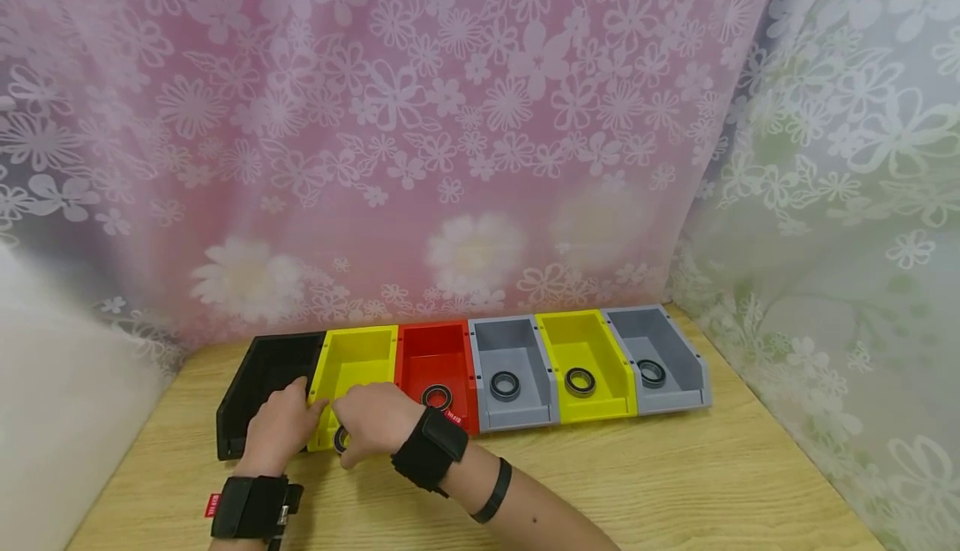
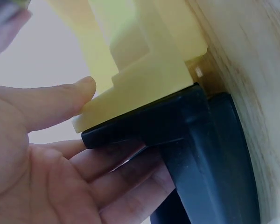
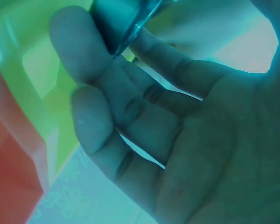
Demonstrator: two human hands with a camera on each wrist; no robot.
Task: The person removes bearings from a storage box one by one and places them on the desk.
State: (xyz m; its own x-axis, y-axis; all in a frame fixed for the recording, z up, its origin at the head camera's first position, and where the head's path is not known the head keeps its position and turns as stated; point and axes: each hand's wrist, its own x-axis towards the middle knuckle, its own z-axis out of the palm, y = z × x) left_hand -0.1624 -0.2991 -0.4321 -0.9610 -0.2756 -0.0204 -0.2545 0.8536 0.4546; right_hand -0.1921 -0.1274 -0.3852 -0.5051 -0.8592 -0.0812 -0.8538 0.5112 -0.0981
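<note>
Bearing held over the front of a yellow bin

In the head view, the adjoining walls of a black bin (image 1: 273,355) and a yellow bin (image 1: 360,353) are gripped by the left hand (image 1: 277,426). A bearing (image 1: 338,441) is held by the right hand (image 1: 377,419) at the yellow bin's front. One ring each is contained in the red bin (image 1: 429,347), the grey bin (image 1: 502,355), the second yellow bin (image 1: 576,344) and the end grey bin (image 1: 639,349), all lined up on a wooden table (image 1: 660,484).

In the left wrist view, the walls are pinched narrowly, the thumb being laid against yellow, the fingers beneath black.

In the right wrist view, the bearing is pinched at bent fingertips and cut off by the upper edge
</note>
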